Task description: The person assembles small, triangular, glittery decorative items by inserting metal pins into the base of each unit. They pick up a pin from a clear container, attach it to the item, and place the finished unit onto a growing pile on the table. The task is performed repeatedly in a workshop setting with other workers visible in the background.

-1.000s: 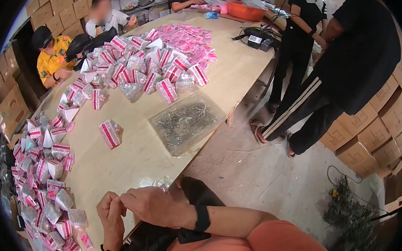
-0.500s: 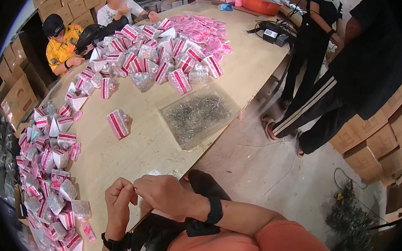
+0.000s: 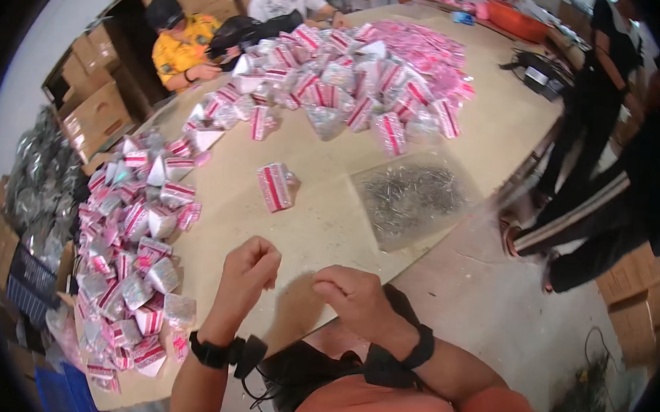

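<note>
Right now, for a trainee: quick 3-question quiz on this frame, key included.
1. True or false: the single packet lies apart from both piles.
2. What lies right of that packet? A) clear bag of small metal parts B) a stack of plates C) a bucket
3. Which hand wears the watch-like band with a dangling tab?

Key:
1. True. It sits alone on the table.
2. A, the bag.
3. The left hand; the right hand has a plain dark band. Both are raised close together above the table edge, fingers curled.

Cardboard boxes [image 3: 96, 109] along seemingly pale wall [image 3: 42, 56]
</note>
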A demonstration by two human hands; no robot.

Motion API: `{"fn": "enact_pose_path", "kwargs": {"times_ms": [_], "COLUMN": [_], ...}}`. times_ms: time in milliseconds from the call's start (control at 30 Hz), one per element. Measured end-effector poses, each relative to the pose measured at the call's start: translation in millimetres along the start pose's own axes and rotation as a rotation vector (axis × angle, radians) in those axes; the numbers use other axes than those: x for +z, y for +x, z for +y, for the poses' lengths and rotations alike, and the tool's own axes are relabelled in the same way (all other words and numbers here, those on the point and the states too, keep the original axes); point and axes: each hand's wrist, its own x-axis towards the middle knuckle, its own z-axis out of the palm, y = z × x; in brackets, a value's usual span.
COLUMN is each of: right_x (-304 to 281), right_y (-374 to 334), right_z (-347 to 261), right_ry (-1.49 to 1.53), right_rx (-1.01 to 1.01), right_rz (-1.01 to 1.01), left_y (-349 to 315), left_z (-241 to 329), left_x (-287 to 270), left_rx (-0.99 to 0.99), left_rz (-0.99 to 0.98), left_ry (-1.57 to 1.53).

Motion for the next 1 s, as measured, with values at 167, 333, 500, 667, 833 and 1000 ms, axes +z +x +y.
{"fn": "enact_pose_path", "kwargs": {"times_ms": [167, 333, 500, 667, 833, 1000], "right_x": [-9.8, -22.4, -26.9, -29.2, -26.8, -7.7], "right_y": [9.0, 15.4, 14.0, 13.2, 19.7, 21.5], "right_z": [23.8, 31.6, 33.9, 23.4, -7.3, -43.8], "right_ry": [0.497, 0.656, 0.669, 0.507, 0.302, 0.009], "right_rx": [0.514, 0.721, 0.719, 0.548, 0.273, 0.011], "right_rz": [0.005, 0.001, 0.003, 0.007, -0.042, -0.113], "left_y": [78.1, 134.4, 142.6, 110.1, 27.4, -24.8], "left_z": [-10.5, -44.2, -38.7, -38.8, -22.2, -21.4], "left_x": [-21.0, -6.5, 7.1, 5.6, 19.5, 23.3], "left_rx": [0.134, 0.158, -0.052, 0.088, 0.227, 0.265], "left_rz": [0.193, 0.396, 0.334, 0.313, 0.217, 0.291], "left_ry": [0.469, 0.827, 0.713, 0.103, -0.410, -0.640]}}
